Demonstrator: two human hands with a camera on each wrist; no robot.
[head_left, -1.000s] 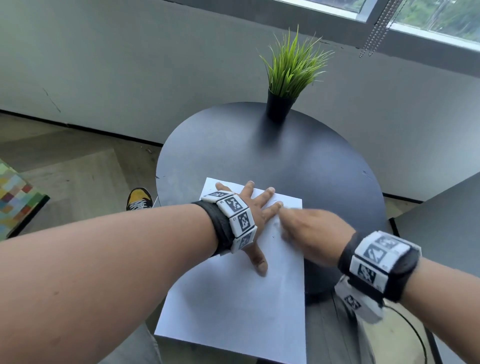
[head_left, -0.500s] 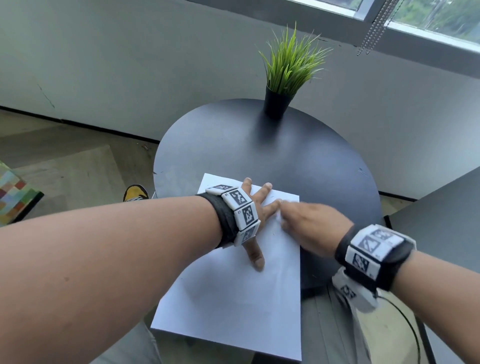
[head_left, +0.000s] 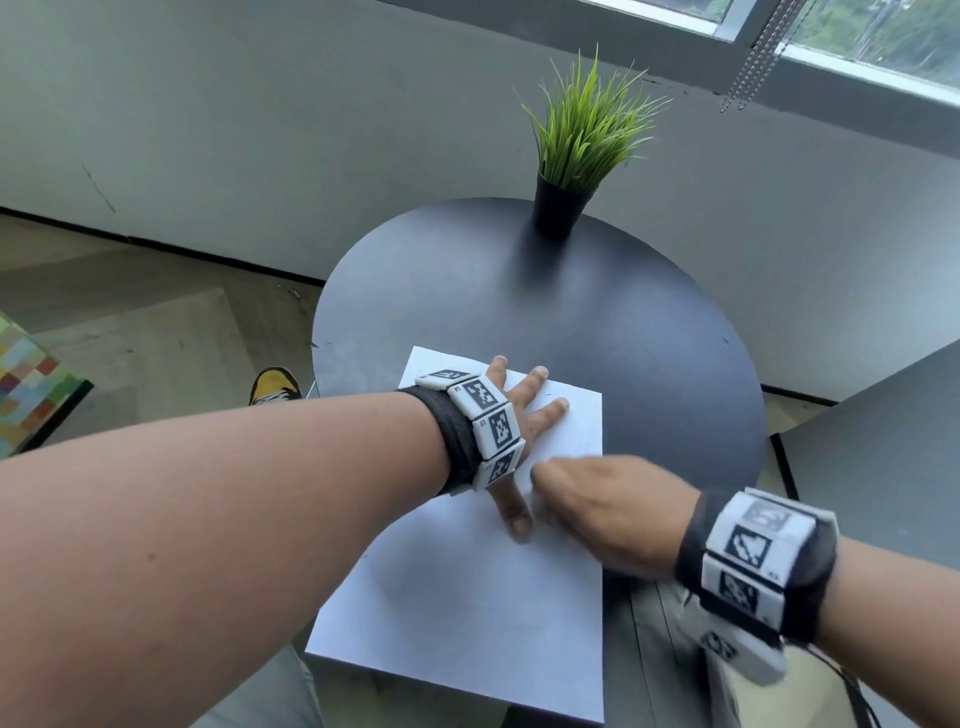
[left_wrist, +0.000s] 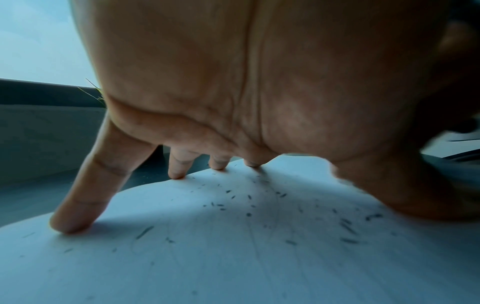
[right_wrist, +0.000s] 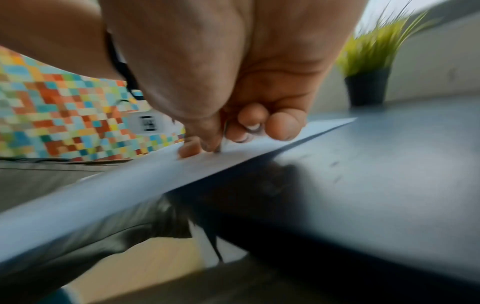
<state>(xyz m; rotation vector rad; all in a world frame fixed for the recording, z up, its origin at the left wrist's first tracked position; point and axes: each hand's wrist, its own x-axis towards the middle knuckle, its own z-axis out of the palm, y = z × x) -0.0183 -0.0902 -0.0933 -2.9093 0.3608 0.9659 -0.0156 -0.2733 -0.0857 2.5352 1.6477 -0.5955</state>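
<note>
A white sheet of paper (head_left: 467, 613) lies on the round dark table (head_left: 519, 301), its near end hanging over the table's edge. My left hand (head_left: 524, 415) presses flat on the sheet's far half with straight, spread fingers (left_wrist: 78, 205). Small dark specks and faint lines mark the paper (left_wrist: 233, 257) under the palm. My right hand (head_left: 550, 483) sits beside the left thumb, fingers curled. In the right wrist view it (right_wrist: 215, 142) pinches a thin dark-tipped writing tool (right_wrist: 217, 151) whose point touches the paper (right_wrist: 130, 189); most of the tool is hidden.
A potted grass plant (head_left: 582, 135) stands at the table's far edge by the wall. A second dark table (head_left: 883, 441) is at the right. On the floor to the left are a colourful chequered object (head_left: 26, 384) and a yellow shoe (head_left: 272, 384).
My right hand has slid toward me, from the left index fingertip to the gap beside the left thumb. The left hand has stayed flat on the paper.
</note>
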